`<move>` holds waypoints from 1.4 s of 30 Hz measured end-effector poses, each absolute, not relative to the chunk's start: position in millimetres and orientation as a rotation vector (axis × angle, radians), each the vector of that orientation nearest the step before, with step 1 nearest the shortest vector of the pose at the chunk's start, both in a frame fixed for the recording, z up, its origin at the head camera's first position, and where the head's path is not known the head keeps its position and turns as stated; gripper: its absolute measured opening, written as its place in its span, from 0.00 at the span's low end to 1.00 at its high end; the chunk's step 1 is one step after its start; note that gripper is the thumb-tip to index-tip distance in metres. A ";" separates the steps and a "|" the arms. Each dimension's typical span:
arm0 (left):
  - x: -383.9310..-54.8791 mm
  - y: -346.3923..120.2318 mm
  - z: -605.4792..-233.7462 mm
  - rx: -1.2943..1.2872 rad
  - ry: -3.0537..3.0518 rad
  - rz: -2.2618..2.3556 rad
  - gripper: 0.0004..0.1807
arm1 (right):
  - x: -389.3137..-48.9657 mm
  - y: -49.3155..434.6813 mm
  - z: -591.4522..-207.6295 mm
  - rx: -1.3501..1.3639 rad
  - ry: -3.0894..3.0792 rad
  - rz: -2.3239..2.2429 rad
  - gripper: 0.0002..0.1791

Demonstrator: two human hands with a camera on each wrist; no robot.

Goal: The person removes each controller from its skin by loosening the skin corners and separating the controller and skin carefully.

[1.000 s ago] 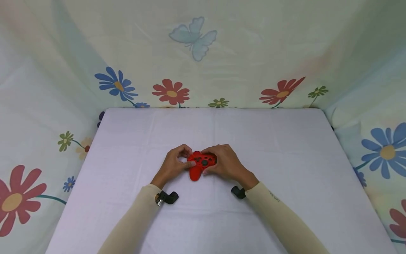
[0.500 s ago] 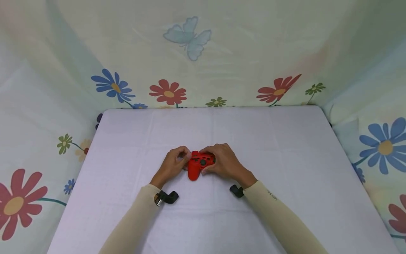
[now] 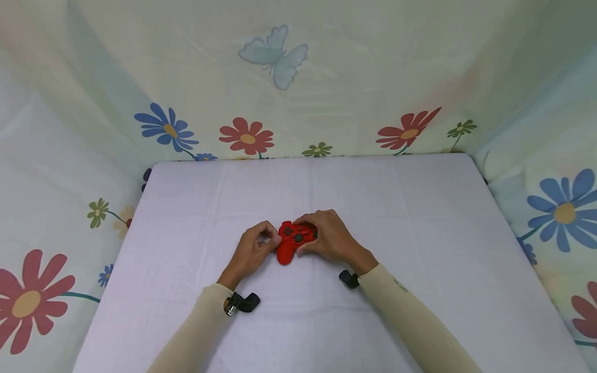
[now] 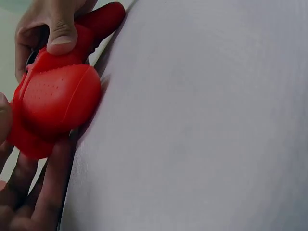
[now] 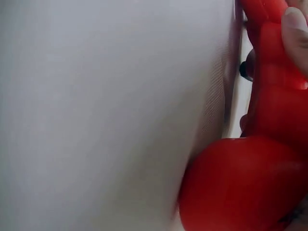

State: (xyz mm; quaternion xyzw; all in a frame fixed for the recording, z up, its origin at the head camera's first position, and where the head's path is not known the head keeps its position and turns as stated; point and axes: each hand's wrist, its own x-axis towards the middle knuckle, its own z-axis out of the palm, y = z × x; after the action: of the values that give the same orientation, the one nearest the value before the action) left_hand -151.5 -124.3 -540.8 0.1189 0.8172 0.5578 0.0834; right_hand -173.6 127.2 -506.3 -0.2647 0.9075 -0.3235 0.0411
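A red game controller (image 3: pixel 285 253) with dark buttons and sticks is held low over the middle of the table. My right hand (image 3: pixel 332 237) grips its right side, fingers over the far edge and thumb at the near one. At its left edge my left hand (image 3: pixel 252 251) pinches with thumb and curled fingertips. Seen in the left wrist view, the controller's rounded grip (image 4: pixel 57 96) has a dotted, soft-looking red surface, with left fingers (image 4: pixel 53 178) beneath it. A smooth red grip (image 5: pixel 236 187) fills the lower right of the right wrist view.
A white cloth covers the table (image 3: pixel 401 207). Around its back and sides hangs a flower-printed curtain (image 3: pixel 345 93). Black wrist camera mounts (image 3: pixel 246 302) jut inward from both wrists.
My left thumb has come off the controller's face to its left edge, so the directional pad shows. The left hand has shifted slightly left; the right keeps its grip.
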 end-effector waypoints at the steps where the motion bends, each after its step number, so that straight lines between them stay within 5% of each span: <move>1: -151.4 -122.4 -541.0 0.347 2.460 1.674 0.07 | -173.5 128.7 -506.4 -0.805 2.766 -1.011 0.37; 12: -152.8 -99.6 -531.4 0.473 2.673 1.579 0.16 | -179.9 138.6 -497.6 -0.757 2.537 -1.234 0.11; 23: -155.8 -90.3 -525.3 0.511 2.664 1.431 0.17 | -183.6 126.8 -482.7 -0.467 2.440 -1.222 0.02; 30: -160.0 -89.7 -521.4 0.546 2.633 1.352 0.18 | -183.5 122.5 -480.1 -0.225 2.332 -1.306 0.06; 42: -155.0 -92.2 -527.4 0.528 2.694 1.502 0.15 | -187.9 139.2 -486.5 -0.575 2.240 -1.367 0.02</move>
State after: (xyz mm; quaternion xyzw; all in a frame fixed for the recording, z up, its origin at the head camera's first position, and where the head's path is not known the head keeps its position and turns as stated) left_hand -155.0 -92.2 -527.4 0.1686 0.8610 0.4799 0.0063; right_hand -187.9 139.2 -486.5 -0.2087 0.8122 -0.4958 0.2257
